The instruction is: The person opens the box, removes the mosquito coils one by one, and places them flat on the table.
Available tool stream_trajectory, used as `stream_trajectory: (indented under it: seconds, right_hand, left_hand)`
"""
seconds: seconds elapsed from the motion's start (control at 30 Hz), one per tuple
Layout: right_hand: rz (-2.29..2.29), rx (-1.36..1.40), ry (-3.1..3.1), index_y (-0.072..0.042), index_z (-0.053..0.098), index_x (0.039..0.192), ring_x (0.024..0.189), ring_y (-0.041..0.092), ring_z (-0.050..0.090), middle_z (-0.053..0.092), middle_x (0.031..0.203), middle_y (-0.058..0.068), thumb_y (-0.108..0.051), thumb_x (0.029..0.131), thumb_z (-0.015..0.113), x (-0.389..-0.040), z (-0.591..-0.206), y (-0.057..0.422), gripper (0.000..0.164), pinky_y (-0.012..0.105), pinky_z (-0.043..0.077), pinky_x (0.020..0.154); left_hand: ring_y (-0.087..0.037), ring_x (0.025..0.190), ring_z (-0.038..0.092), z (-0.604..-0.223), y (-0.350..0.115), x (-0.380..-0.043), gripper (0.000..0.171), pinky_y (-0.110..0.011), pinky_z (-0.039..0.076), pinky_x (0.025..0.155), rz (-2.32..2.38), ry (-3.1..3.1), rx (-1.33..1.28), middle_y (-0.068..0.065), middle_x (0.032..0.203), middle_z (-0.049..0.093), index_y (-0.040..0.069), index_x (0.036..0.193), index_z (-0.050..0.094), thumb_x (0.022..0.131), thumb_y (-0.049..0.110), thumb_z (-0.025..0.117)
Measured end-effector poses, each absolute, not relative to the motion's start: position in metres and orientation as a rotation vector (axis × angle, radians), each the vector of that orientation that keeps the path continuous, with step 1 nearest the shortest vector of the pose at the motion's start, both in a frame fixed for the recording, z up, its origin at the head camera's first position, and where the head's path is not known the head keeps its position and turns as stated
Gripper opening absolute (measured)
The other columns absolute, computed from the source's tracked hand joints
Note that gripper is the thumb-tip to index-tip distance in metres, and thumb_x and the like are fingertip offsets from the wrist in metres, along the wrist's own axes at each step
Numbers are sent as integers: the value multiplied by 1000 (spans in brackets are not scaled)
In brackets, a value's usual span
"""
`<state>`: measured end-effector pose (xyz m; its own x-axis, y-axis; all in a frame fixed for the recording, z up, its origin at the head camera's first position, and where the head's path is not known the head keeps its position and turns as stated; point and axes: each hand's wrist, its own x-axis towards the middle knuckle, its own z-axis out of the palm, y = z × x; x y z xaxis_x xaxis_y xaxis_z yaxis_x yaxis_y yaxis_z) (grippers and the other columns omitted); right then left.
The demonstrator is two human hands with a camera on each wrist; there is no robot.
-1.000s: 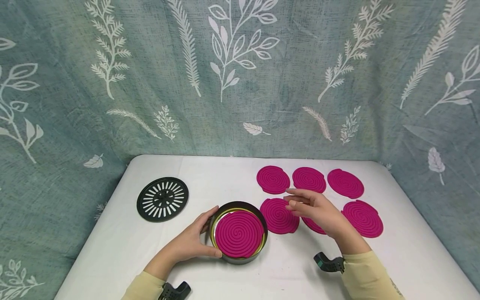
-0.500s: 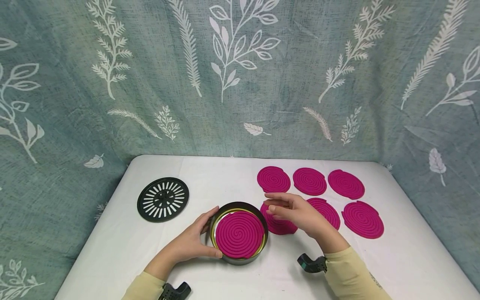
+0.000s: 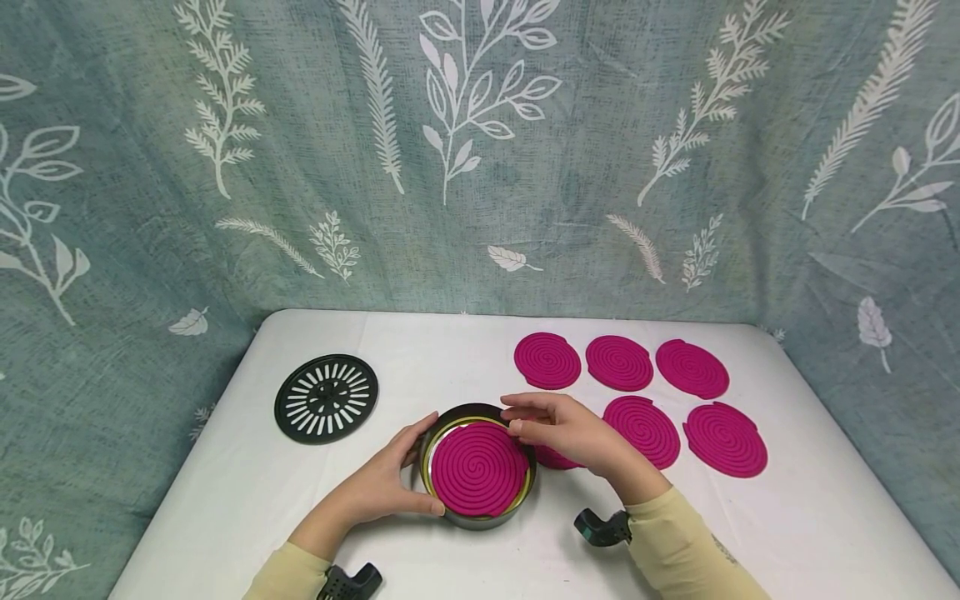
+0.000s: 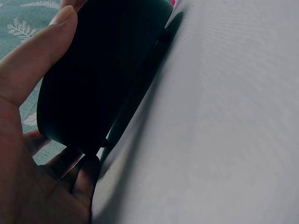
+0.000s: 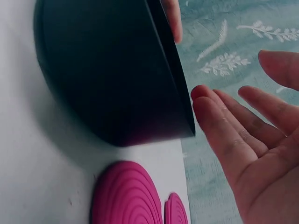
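In the head view a round black tin (image 3: 491,524) with a yellow inner rim stands mid-table. Inside it lies a pink spiral mosquito coil (image 3: 478,467). My left hand (image 3: 382,483) grips the tin's left side, thumb in front and fingers behind; the left wrist view shows its dark wall (image 4: 103,70) filling the grasp. At the far right of the rim is my right hand (image 3: 568,429), fingers loosely bent and holding nothing. The right wrist view has the right fingertips (image 5: 205,105) beside the tin's edge. Below the right hand, another coil (image 3: 553,458) is mostly hidden.
Several more pink coils (image 3: 641,432) lie in two rows on the right of the white table (image 3: 525,567). A black slotted lid (image 3: 327,398) lies at the left. Patterned green cloth (image 3: 480,233) hangs behind.
My right hand has moved left from over the coils to the tin's right rim, uncovering the middle coil of the front row. The left hand and the tin have stayed put.
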<state>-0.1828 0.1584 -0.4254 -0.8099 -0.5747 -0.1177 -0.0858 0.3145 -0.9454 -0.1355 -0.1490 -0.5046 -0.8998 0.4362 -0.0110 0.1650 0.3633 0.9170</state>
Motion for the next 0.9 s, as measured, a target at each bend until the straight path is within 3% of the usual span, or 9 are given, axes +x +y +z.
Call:
stream_trajectory:
  seconds: [0.17,0.47,0.7,0.9]
  right_hand:
    - [-1360,-654,2234,-10,58,139,116,17,61,64,128,9,-30,96,67,-182,-427,147,48,32,53,95]
    - [-1203,-733,2295,-14,56,141,124,19,55,62,132,4,-31,98,63,-183,-431,128,48,43,46,105]
    - [-1169,-754,2269,-8,53,143,126,19,53,58,137,6,-31,98,62,-182,-432,119,51,42,44,107]
    - [-1153,-749,2277,-9,53,143,125,18,54,58,136,6,-30,98,62,-183,-434,117,50,42,44,107]
  left_hand:
    - [-17,143,31,-504,-149,-135,120,-36,32,115,1554,2365,525,2,157,29,21,158,24,63,38,94]
    - [-18,142,32,-504,-150,-135,117,-38,32,116,1578,2350,538,1,157,29,23,158,25,65,35,94]
    - [-17,141,34,-505,-150,-136,117,-35,33,115,1559,2363,548,2,157,29,23,158,24,65,37,94]
    - [-17,141,34,-505,-150,-136,118,-36,34,114,1539,2386,554,3,157,29,22,158,24,64,40,93]
